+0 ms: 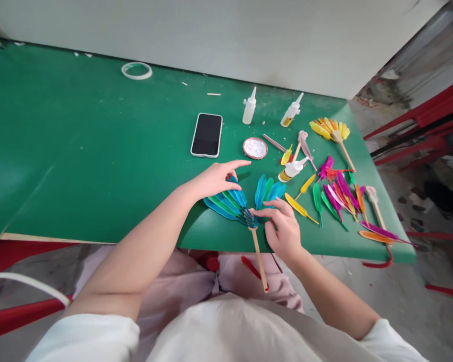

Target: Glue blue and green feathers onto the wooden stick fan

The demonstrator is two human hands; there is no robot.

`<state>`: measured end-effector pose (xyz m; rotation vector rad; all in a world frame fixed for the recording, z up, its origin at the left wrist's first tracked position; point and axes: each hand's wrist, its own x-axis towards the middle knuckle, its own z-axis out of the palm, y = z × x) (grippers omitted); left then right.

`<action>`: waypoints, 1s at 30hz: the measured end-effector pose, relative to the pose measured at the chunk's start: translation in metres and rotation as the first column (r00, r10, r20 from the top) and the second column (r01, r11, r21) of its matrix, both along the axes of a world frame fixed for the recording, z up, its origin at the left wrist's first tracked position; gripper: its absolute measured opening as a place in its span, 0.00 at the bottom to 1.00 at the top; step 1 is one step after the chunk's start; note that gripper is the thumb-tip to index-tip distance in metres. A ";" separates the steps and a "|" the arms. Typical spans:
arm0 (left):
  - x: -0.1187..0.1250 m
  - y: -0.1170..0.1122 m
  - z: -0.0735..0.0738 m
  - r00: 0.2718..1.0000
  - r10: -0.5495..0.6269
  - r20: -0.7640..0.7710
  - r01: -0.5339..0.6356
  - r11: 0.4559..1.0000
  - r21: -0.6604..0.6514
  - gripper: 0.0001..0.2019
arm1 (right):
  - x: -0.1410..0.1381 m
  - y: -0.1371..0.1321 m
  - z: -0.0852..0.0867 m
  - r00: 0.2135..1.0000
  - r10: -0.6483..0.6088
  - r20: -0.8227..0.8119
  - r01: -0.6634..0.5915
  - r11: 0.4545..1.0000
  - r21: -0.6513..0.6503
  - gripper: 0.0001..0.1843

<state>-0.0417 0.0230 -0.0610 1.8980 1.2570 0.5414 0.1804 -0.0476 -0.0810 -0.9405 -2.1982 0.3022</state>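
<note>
A feather fan (246, 213) is lying on the desk (98, 151) between the hands, its blue and green feathers (219, 207) spreading in two gapped clusters, dark quills bunching above a pale wooden handle (259, 257) that is jutting past the edge. The left hand (222, 178) is hovering over one cluster, thumb and forefinger parting around nothing; the right hand (283, 226) is half-curling, forefinger touching the quills' meeting point; whether it is gripping anything, I cannot tell.

On the tabletop (98, 151), at the near edge, a feather fan (219, 207) with its handle past that edge, left hand (219, 178) over one side, right hand (285, 231) at the other. Behind the fan, a phone (207, 134); right of that, a dish (255, 148); behind the dish, a bottle (249, 111). Far back left, a tape ring (138, 77). To the right, loose feathers (342, 198), with a second fan (337, 136) behind.
</note>
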 end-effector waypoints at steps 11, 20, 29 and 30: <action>-0.001 0.001 0.000 1.000 -0.003 -0.028 0.003 1.000 0.001 0.33 | -0.003 -0.002 0.001 0.998 -0.008 0.055 0.008 1.000 -0.005 0.12; 0.001 -0.003 0.009 0.997 -0.025 -0.075 0.024 1.000 -0.017 0.35 | -0.003 0.001 -0.003 0.994 0.019 0.111 -0.015 0.999 -0.035 0.12; 0.002 -0.004 0.013 0.998 -0.061 -0.028 0.058 0.995 -0.080 0.35 | -0.003 0.001 -0.004 0.995 0.017 0.097 -0.009 0.997 -0.073 0.14; 0.002 -0.004 0.013 0.998 -0.061 -0.024 0.059 0.995 -0.081 0.34 | -0.003 0.002 -0.004 0.995 0.018 0.096 -0.011 0.997 -0.075 0.14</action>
